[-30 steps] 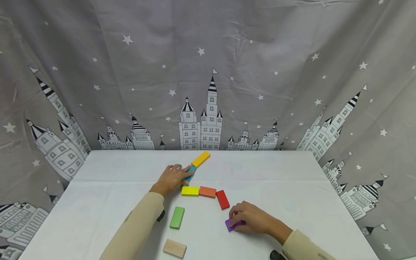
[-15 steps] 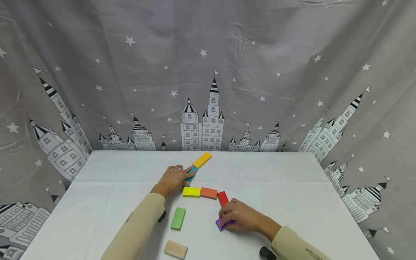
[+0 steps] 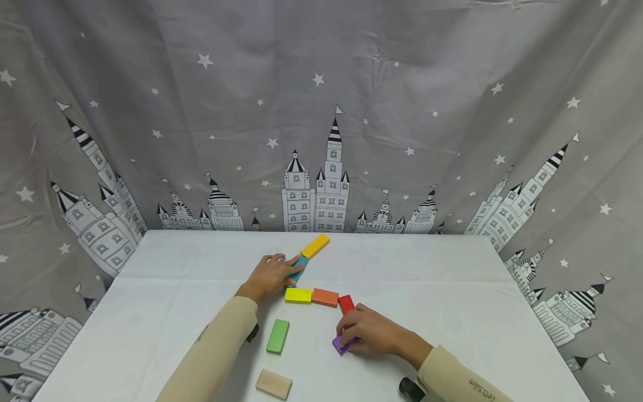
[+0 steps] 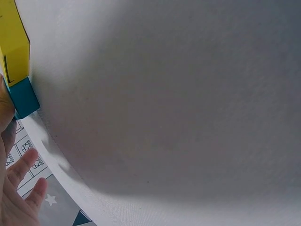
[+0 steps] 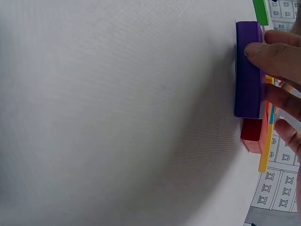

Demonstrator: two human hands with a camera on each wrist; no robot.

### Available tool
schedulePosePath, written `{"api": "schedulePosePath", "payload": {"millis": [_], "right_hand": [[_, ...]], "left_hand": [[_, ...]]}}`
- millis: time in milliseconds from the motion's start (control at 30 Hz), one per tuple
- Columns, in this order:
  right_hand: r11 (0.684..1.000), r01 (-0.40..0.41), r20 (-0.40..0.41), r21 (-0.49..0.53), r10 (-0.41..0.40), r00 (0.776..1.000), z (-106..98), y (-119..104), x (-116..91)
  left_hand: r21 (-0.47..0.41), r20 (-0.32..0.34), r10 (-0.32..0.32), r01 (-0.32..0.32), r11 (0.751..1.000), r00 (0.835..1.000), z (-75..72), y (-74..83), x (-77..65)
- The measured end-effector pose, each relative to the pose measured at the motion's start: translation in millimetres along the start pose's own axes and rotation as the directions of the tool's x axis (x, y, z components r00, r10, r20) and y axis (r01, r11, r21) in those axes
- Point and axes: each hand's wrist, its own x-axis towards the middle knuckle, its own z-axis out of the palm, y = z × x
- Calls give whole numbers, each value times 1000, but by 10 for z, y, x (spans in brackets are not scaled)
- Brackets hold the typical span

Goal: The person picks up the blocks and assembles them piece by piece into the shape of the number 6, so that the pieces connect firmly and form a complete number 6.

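Observation:
My left hand [image 3: 269, 274] pinches a blue block [image 3: 302, 261] between thumb and fingers. The far end of that block meets an amber block [image 3: 315, 246], and its near end lies close to a yellow block [image 3: 298, 296]. My right hand [image 3: 373, 330] grips a purple block [image 3: 338, 345] at the near end of a red block [image 3: 346, 304]. In the right wrist view the thumb presses the long side of the purple block [image 5: 248, 89], which lies against or very near the red block [image 5: 252, 129]. The fingers partly cover both held blocks.
An orange block [image 3: 325, 297] lies between the yellow and red ones, forming a bent row. Nearer lie a green block [image 3: 278, 336] and a plain wooden block [image 3: 273, 384]. The white table [image 3: 427, 268] ends at a grey castle-print curtain [image 3: 241, 67].
My right hand has slid the purple block left, up to the red block's near end. The left hand stays on the blue block.

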Motion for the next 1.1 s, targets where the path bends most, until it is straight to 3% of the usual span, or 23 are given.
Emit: {"api": "schedulePosePath", "payload": {"millis": [800, 1100], "right_hand": [[1000, -5, 6, 3, 5, 1000, -3, 10, -11], [996, -25, 55, 80, 21, 998, -28, -164, 175]], "left_hand": [[-4, -4, 2, -2, 1000, 1000, -2, 2, -1], [12, 12, -9, 9, 1000, 1000, -1, 5, 9]]}}
